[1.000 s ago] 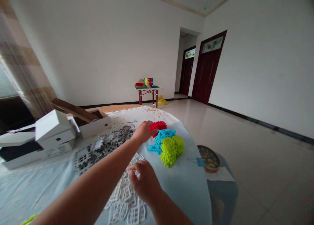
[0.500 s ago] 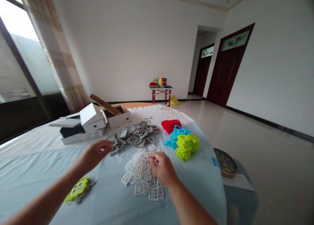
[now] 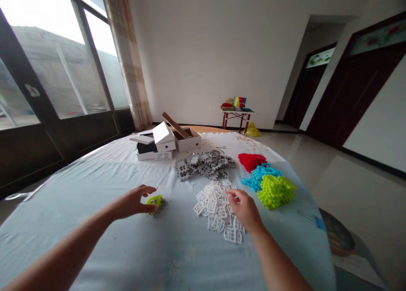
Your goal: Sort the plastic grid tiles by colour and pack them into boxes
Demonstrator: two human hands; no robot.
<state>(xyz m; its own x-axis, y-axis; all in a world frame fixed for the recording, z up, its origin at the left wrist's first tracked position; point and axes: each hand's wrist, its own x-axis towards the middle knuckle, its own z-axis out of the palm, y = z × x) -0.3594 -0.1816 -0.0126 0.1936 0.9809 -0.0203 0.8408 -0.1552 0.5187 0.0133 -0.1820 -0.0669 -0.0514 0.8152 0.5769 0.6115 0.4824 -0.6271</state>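
A big pale wall stands at the back. In front is a big table with a round edge, and a blue and white cloth covers it. White boxes sit close together on the far part of the cloth, and one has a brown flap sticking up. Near them is a wide heap of gray pieces. Closer in is a heap of white window pieces. On the right are three bright heaps in a row: green is nearest, blue is next, and red is farthest.

The right hand is at the right side of the white heap. Its thumb and finger are close together, but I cannot tell if they pinch a piece. The left hand is wide open, with its thumb and fingers around a small green-and-gray stack. The stack lies on the cloth, green on top. I cannot tell if the thumb touches it.
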